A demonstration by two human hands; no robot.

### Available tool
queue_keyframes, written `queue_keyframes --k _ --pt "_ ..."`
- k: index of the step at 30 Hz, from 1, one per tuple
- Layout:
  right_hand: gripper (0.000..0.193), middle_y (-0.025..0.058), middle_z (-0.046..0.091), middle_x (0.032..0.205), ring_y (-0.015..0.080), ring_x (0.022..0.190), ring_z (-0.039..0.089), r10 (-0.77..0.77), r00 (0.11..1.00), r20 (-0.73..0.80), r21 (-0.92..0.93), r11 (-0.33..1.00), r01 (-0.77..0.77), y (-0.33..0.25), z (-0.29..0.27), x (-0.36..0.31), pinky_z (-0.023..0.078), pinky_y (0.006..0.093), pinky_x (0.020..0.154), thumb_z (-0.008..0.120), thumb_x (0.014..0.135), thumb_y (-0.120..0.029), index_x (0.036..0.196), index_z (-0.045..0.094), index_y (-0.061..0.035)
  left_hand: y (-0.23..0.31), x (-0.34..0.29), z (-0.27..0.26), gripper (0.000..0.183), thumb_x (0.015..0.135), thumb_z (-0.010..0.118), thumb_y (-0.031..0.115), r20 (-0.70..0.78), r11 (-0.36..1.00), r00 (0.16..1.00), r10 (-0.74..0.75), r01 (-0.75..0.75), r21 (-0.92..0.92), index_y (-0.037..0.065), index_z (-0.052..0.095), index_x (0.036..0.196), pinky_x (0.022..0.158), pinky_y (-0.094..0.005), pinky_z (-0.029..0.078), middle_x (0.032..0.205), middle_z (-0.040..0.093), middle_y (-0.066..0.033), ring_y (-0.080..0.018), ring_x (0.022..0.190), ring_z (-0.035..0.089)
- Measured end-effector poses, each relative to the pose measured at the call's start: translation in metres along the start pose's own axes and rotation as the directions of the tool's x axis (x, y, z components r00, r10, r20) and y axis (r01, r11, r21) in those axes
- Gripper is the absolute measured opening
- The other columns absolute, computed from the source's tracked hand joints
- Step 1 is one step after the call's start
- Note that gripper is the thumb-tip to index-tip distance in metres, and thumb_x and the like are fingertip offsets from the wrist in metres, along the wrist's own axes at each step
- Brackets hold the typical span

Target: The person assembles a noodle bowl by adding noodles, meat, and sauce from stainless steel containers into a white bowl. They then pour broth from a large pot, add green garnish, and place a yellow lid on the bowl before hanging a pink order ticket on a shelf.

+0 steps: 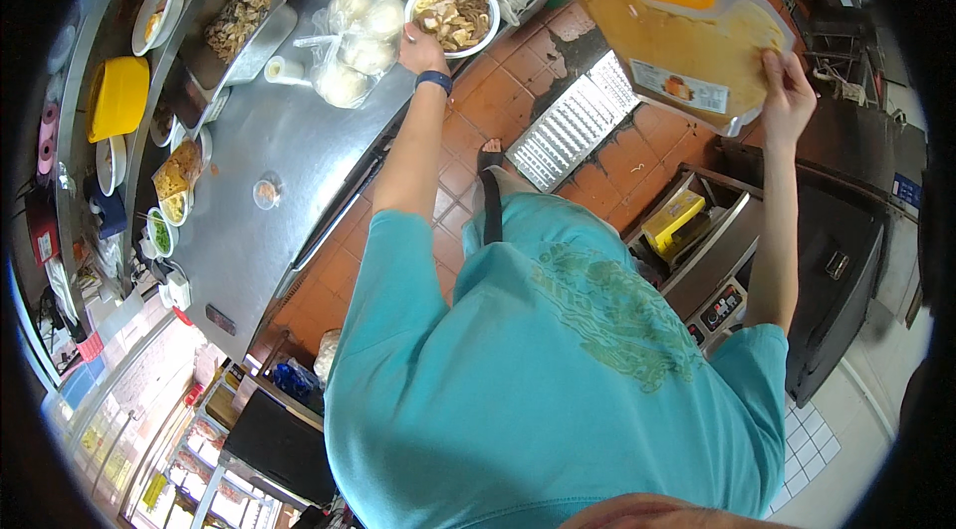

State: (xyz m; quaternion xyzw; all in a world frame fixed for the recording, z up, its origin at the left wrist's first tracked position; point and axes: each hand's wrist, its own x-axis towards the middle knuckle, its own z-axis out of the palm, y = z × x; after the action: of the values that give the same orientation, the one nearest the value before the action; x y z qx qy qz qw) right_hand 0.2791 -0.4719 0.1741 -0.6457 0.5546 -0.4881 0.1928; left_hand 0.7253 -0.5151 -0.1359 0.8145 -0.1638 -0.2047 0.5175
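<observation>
My left hand [423, 51], with a dark watch on its wrist, is closed on the near-left rim of a white bowl [495, 19]. Noodles, pale chunks and brown pieces of food fill the bowl, which is at the edge of the steel counter. Out to the right, my right hand [790, 96] grips the lower corner of a large clear plastic jug [687, 41]. The jug is tilted, holds something yellowish-brown and has an orange-yellow handle. Its label faces me. Left of the bowl, plastic bags of white round pieces [354, 46] lie on the counter.
The steel counter [234, 220] runs along my left, with a small round cup [267, 192] and a phone [220, 319] on it. Food trays [239, 21] and bowls line its far side. A metal floor grate [573, 121] and an open drawer [712, 240] are to my right.
</observation>
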Motion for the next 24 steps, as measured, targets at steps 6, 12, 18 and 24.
queue_keyframes --k 6,12,18,24 --pt "0.019 -0.0014 0.064 0.084 0.0046 0.076 0.052 0.031 0.997 0.077 -0.012 0.999 -0.031 -0.008 0.048 0.005 0.043 0.0198 0.07 0.067 0.094 -0.013 0.103 0.07 0.0026 -0.01 -0.003 -0.005 0.041 0.098 0.049 0.031 0.028 0.976 1.0 -0.006 0.012 -0.216 -0.004 0.064 0.113 0.088 -0.0408 0.047 0.105 0.068 -0.0213 -0.0338 0.094 0.063" --pt "0.022 0.0018 0.07 0.091 0.0079 0.083 0.061 0.021 0.996 0.082 0.01 1.0 -0.022 0.001 0.083 0.012 0.046 0.0218 0.075 0.068 0.093 -0.016 0.109 0.071 -0.0011 -0.016 -0.049 -0.039 0.039 0.095 0.048 0.032 0.266 0.785 0.902 -0.34 0.428 -0.447 -0.003 0.053 0.111 0.09 -0.0434 0.048 0.106 0.063 -0.0224 -0.0337 0.094 0.062" --pt "0.024 0.0028 0.073 0.091 0.0083 0.081 0.062 0.059 0.994 0.087 0.033 0.998 -0.062 0.013 0.1 0.017 0.048 0.0228 0.074 0.07 0.092 -0.018 0.111 0.072 -0.0026 -0.013 -0.088 -0.038 0.031 0.086 0.045 0.012 0.783 0.242 0.509 -0.358 0.861 -0.448 -0.003 0.046 0.114 0.096 -0.0518 0.049 0.111 0.057 -0.0216 -0.0413 0.109 0.058" --pt "0.027 0.0063 0.074 0.094 0.0091 0.084 0.066 0.033 0.993 0.116 0.082 0.996 -0.042 0.01 0.103 0.017 0.05 0.0243 0.075 0.069 0.092 -0.022 0.111 0.072 -0.003 0.001 -0.082 -0.021 0.037 0.08 0.044 0.003 0.738 0.15 0.56 -0.377 0.823 -0.548 -0.008 0.044 0.115 0.108 -0.0542 0.041 0.125 0.05 -0.0245 -0.045 0.12 0.05"
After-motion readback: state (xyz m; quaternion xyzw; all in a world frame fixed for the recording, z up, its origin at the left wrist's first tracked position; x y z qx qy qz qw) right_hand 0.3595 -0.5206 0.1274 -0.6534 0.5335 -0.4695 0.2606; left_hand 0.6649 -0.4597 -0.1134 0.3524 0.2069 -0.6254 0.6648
